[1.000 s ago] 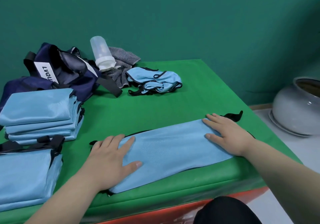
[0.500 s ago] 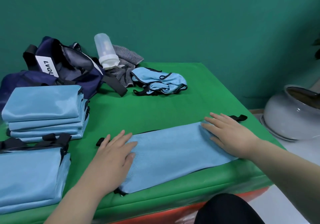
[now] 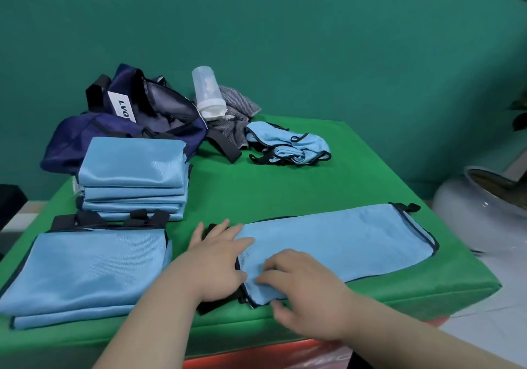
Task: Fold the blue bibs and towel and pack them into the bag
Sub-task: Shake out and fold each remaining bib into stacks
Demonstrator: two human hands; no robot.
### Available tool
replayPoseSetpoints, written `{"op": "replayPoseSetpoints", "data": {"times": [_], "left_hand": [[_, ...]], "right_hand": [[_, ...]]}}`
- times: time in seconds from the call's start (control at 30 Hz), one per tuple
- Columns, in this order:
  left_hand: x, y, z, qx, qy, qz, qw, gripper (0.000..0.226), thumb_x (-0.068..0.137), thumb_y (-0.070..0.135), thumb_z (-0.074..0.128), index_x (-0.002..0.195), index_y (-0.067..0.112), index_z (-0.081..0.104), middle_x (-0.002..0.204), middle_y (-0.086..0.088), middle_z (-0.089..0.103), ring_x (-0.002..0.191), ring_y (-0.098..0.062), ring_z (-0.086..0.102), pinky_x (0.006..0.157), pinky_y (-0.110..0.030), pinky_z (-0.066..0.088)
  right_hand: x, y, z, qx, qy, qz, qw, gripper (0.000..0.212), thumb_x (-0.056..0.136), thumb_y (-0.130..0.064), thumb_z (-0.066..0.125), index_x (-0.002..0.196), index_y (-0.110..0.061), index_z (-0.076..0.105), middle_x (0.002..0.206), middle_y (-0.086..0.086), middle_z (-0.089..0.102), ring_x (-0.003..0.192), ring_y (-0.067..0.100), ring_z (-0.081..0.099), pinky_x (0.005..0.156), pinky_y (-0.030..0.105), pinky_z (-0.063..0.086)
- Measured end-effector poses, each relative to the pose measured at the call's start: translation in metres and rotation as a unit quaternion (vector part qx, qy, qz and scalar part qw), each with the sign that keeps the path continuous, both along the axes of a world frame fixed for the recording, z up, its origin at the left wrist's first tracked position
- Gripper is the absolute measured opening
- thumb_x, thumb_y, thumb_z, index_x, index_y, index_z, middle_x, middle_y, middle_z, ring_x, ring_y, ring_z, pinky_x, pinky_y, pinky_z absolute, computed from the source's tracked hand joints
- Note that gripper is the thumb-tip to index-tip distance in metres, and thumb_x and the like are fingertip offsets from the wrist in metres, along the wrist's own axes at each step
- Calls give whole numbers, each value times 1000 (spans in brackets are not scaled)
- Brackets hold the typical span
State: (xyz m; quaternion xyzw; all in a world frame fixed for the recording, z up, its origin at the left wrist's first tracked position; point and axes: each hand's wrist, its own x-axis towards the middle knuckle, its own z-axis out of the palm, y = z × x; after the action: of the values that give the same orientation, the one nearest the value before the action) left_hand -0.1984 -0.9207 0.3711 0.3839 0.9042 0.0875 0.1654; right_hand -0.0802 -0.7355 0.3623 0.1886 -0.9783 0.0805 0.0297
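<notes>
A long blue bib [image 3: 342,240], folded lengthwise with black trim, lies across the front of the green table [image 3: 285,186]. My left hand [image 3: 216,260] rests flat on its left end, fingers spread. My right hand [image 3: 302,291] is at the same end near the front edge, its fingers curled onto the cloth and the thumb under the hem. Folded blue bibs form a stack [image 3: 134,177] at the left, with two larger folded ones [image 3: 85,271] in front. An unfolded blue bib [image 3: 288,146] lies crumpled at the back. The navy bag [image 3: 128,123] sits open at the back left.
A translucent bottle with a white cap [image 3: 206,94] leans on a grey striped cloth [image 3: 236,114] beside the bag. A grey ceramic pot [image 3: 482,209] stands on the floor right of the table. The green wall runs close behind.
My right hand has left the bib's right end and crossed to its left end, beside my left hand. The camera has turned left and nearer.
</notes>
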Motion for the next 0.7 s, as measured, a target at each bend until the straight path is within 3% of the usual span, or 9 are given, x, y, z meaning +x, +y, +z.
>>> {"op": "replayPoseSetpoints", "data": {"times": [0.2, 0.4, 0.5, 0.57, 0.63, 0.67, 0.7], "left_hand": [[-7, -3, -1, 13, -18, -1, 1000, 70, 94, 41, 54, 155, 39, 19, 167, 10, -1, 152, -12, -9, 120, -53, -14], [-9, -2, 4, 27, -40, 2, 999, 71, 91, 14, 44, 155, 38, 22, 167, 9, 5, 153, -12, -3, 121, -52, -12], [-13, -4, 8, 43, -49, 0, 998, 71, 91, 7, 40, 154, 38, 27, 166, 9, 11, 153, -11, 3, 122, -52, -7], [-18, -8, 9, 102, -63, 3, 993, 63, 93, 7, 41, 148, 38, 39, 160, 10, 29, 149, -12, 19, 123, -47, 7], [-22, -12, 13, 171, -93, 19, 981, 57, 91, 4, 42, 133, 40, 55, 139, 10, 54, 125, -12, 51, 108, -34, 38], [-21, -14, 15, 200, -109, 34, 973, 59, 88, 1, 41, 125, 42, 61, 120, 11, 62, 99, -9, 61, 86, -26, 49], [-19, -15, 17, 217, -131, 49, 966, 63, 84, -2, 39, 117, 45, 64, 100, 12, 64, 72, -7, 58, 64, -22, 47]], "right_hand": [[-8, -23, 5, 48, 37, -17, 998, 33, 74, -36, 59, 105, -27, 66, 86, -6, 57, 77, 18, 55, 66, 31, 50], [-17, -34, 0, 104, 99, -14, 990, 16, 71, -29, 53, 83, -24, 63, 67, -4, 50, 57, 21, 48, 51, 31, 41], [-16, -30, 7, -9, 75, -79, 994, 16, 75, -32, 53, 84, -26, 65, 71, -6, 57, 62, 19, 55, 54, 33, 47], [-13, -27, 24, -120, 29, -153, 980, 15, 78, -38, 55, 87, -32, 64, 79, -9, 63, 71, 9, 58, 64, 30, 49], [-11, -20, 43, -213, 10, -206, 955, 2, 78, -34, 62, 79, -37, 62, 79, -13, 64, 71, 7, 58, 65, 22, 45], [-11, -17, 52, -242, 29, -225, 943, 9, 78, -29, 65, 75, -37, 62, 76, -12, 65, 67, 6, 57, 62, 20, 43], [-10, -12, 60, -263, 51, -241, 933, 14, 78, -25, 67, 73, -36, 62, 71, -11, 64, 63, 5, 55, 59, 19, 41]]}}
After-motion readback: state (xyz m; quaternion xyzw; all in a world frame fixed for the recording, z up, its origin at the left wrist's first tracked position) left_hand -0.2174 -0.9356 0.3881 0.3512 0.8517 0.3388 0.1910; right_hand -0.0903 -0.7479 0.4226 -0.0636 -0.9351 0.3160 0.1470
